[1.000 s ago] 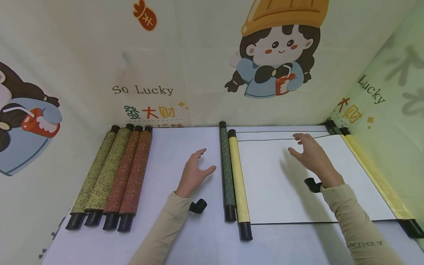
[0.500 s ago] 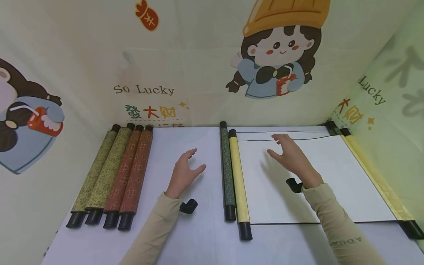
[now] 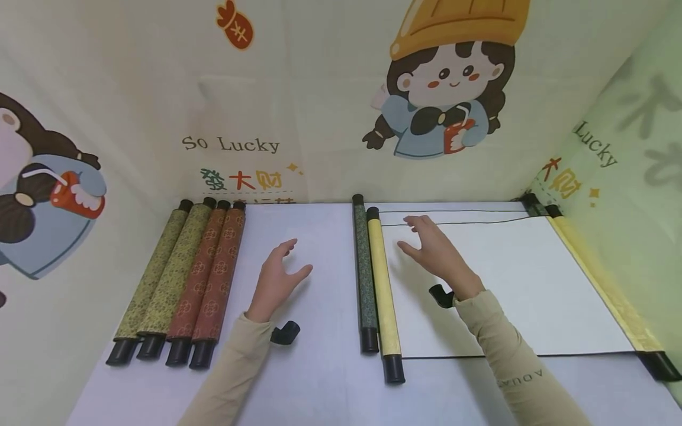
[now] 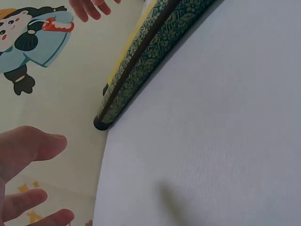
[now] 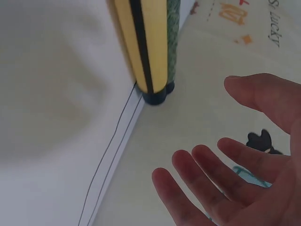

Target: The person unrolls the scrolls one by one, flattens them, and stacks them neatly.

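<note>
My left hand hovers above the table between the scrolls, its fingers apart and loosely bent, holding nothing. Over the white paper of a partly unrolled yellow scroll is my right hand, also holding nothing, thumb and fingers spread. A dark green scroll lies along the left side of the yellow roll, and its own unrolled sheet shows only as a strip behind the yellow one's paper. In the right wrist view, the end of the yellow roll is apart from my fingers.
Two olive scrolls and two red-brown scrolls lie rolled side by side at the left. A yellow end piece and a dark green end piece lie at the right against the wall. A printed cloth stands behind the table.
Both hands have moved left through the air, the right hand from over the paper's middle to near the yellow roll. The scrolls have stayed where they were.
</note>
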The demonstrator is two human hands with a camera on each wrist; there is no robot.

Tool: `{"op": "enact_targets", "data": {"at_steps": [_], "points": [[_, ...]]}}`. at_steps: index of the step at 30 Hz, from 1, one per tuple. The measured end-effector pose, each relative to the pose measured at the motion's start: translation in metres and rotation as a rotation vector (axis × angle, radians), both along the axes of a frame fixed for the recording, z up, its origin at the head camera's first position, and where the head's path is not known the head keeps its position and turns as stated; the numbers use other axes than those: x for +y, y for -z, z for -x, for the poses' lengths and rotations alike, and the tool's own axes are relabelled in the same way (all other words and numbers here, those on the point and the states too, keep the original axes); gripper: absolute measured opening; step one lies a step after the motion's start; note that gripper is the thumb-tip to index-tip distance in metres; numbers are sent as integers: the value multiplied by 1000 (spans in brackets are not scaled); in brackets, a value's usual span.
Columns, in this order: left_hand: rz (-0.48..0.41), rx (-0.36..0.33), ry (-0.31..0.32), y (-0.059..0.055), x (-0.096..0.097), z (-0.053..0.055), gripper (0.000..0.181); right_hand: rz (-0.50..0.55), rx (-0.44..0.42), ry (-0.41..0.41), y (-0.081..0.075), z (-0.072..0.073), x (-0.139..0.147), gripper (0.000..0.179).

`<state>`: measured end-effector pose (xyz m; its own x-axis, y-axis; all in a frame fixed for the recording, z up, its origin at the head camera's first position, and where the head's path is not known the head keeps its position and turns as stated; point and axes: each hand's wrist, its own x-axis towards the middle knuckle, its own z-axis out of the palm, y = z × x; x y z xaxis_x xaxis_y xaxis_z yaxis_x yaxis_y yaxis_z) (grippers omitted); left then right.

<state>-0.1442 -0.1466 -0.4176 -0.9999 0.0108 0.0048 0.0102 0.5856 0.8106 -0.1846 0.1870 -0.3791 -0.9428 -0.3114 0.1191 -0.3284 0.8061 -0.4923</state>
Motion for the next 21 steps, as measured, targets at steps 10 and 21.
{"op": "enact_targets", "data": {"at_steps": [10,21], "points": [[63,-25,-28,1,-20,-3,71,63,-30,-76,3,-2,-46,56],[100,-23,-48,-5,-46,-10,68,7,-52,-136,11,-6,-97,55]]}}
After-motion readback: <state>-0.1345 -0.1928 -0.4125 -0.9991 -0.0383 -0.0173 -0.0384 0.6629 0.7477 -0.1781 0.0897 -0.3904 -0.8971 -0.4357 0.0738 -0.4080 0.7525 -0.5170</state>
